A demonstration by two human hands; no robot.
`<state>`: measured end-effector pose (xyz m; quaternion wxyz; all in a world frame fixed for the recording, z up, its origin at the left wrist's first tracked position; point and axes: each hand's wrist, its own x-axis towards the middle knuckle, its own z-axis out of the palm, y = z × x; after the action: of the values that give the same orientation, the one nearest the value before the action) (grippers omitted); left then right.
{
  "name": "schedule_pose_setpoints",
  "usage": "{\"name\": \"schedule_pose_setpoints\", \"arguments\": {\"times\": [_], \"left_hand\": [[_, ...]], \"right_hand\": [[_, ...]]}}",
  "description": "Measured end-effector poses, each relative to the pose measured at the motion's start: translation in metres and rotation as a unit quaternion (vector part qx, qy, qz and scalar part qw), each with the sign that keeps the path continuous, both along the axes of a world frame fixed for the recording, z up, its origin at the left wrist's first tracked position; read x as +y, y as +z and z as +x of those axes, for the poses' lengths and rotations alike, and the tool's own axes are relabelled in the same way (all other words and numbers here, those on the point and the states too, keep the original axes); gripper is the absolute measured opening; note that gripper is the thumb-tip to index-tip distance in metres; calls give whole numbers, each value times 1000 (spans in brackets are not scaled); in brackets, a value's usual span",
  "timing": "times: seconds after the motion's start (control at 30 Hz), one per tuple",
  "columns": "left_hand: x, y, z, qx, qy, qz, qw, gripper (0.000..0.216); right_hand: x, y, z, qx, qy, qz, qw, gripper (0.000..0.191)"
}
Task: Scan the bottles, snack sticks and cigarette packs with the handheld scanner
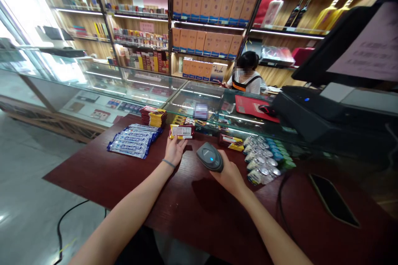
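My right hand (229, 174) grips a grey handheld barcode scanner (209, 156) above the dark red wooden counter (192, 203), its head turned toward a red and gold packet (182, 131). My left hand (174, 149) rests on the counter with its fingertips on the near edge of that packet, holding it label up. A blue light glows on the scanner's top.
Blue and white wrapped bars (133, 140) lie left, a stack of red-yellow packets (154, 116) behind them. Shiny wrapped rolls (264, 159) and another packet (231, 141) lie right. A phone (334, 199), a checkout terminal (311, 112), glass cases and a seated person (245, 76) are beyond.
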<state>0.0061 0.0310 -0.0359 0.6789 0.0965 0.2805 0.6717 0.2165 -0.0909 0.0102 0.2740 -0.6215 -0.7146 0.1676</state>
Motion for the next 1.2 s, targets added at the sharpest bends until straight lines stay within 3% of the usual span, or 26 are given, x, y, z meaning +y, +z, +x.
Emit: {"name": "schedule_pose_setpoints", "arguments": {"times": [0.13, 0.47, 0.83, 1.07, 1.2], "left_hand": [[-3, 4, 1, -8, -9, 15, 1000, 11], [-1, 5, -2, 4, -8, 7, 1000, 13], [-4, 9, -1, 34, -93, 90, 991, 34], [-6, 11, 0, 77, -118, 103, 985, 25], [-5, 12, 3, 92, -99, 106, 985, 29]], "right_hand": [[-1, 5, -1, -41, 26, -2, 999, 36], [-2, 4, 1, 5, -9, 8, 1000, 40], [-3, 17, 4, 102, -51, -3, 993, 33], [6, 16, 25, 181, -73, 81, 977, 45], [8, 29, 44, 235, -93, 137, 958, 49]]}}
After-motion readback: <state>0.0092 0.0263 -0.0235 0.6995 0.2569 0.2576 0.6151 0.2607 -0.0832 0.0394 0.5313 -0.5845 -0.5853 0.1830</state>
